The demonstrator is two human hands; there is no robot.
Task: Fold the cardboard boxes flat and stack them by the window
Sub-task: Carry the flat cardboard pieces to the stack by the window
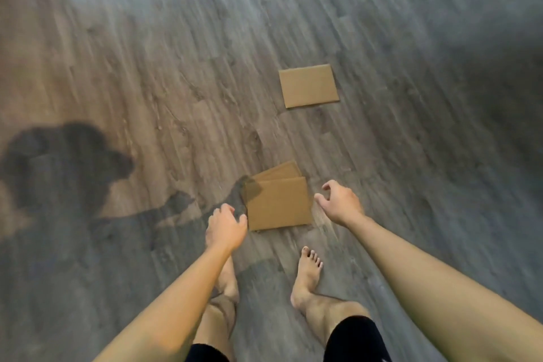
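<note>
Grey wood-grain plank floor (147, 67) fills the frame. Two overlapping flat brown cardboard sheets (279, 206) lie at lower centre; a single flat brown cardboard rectangle (308, 85) lies apart, above them. Left hand (226, 228) and right hand (340, 203) flank the pair, fingers loosely curled, holding nothing. Bare right foot (307, 273) stands below

Single head view, steeply down at floor (147, 67), standing height; edges blurred, perhaps motion.
</note>
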